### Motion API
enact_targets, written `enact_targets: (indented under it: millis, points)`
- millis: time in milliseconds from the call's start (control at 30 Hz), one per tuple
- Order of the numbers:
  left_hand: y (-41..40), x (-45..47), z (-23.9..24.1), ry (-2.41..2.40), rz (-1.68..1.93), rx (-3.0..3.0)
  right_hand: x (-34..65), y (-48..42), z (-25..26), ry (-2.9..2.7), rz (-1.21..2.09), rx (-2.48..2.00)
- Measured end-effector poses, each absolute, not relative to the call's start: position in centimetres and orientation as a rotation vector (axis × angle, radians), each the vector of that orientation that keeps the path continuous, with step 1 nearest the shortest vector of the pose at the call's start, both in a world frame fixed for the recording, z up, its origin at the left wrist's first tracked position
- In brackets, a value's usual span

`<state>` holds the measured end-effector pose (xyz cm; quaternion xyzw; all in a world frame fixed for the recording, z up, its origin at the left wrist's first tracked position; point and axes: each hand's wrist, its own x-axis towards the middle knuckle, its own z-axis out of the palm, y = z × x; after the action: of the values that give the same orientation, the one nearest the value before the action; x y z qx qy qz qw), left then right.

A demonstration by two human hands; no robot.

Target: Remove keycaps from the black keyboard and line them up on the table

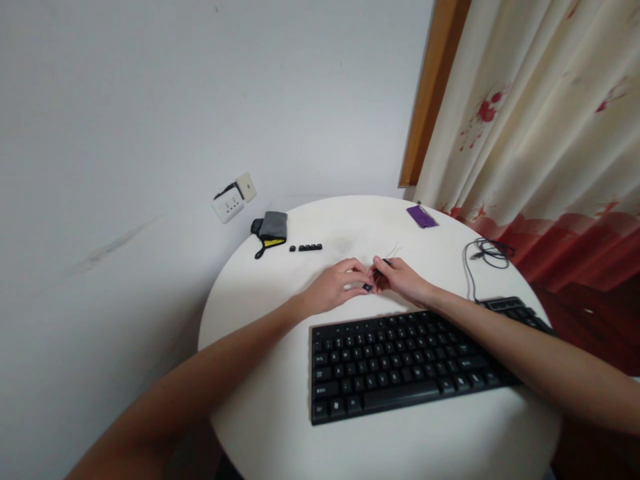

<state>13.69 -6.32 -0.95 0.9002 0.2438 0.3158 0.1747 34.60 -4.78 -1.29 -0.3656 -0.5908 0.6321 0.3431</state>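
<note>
Between the thumb and fingers of my left hand (344, 283), a small black keycap (367, 288) is pinched above the white table. My right hand (400, 279) is closed around a small tool with a black handle (387, 262) and thin wire prongs (396, 249), which looks like a wire keycap puller. The two hands meet at the fingertips, just beyond the back edge of a black keyboard (400, 397). My right forearm passes over the keyboard's right part and hides some keys. Farther back lie a short row of black keycaps (311, 247) and one separate keycap (293, 249).
A grey and yellow cloth (274, 223) lies at the table's back left edge, by the wall. Near the back right edge is a purple packet (421, 216). The keyboard's coiled cable (493, 252) rests at the right, close to the curtain (500, 133). A socket (229, 205) is on the wall.
</note>
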Motion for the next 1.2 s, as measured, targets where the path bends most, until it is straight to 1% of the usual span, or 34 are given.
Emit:
enact_targets:
  millis: [267,533,733,867,1033,1200]
  points:
    - [-6.2,13.9,-1.2,0.6,0.964,2.501,34.5,-4.9,-0.8,-1.64,1.507,-1.039]
    - [-6.1,14.0,-1.5,0.582,0.962,2.456,34.5,-4.9,-0.7,-1.677,1.456,-1.041]
    - [-6.3,14.1,-1.3,0.647,0.953,2.458,34.3,-5.0,-0.4,-1.713,1.38,-1.119]
    - [-6.3,13.9,-0.7,0.819,1.022,2.343,34.3,-4.8,-1.1,-1.773,1.342,-1.175]
    - [-5.9,13.6,-0.5,0.961,1.084,2.33,34.6,-4.6,-1.1,-1.934,1.023,-0.962]
    - [-5.7,13.5,-0.9,1.055,1.138,2.287,34.5,-5.5,-0.7,-2.0,0.893,-0.868]
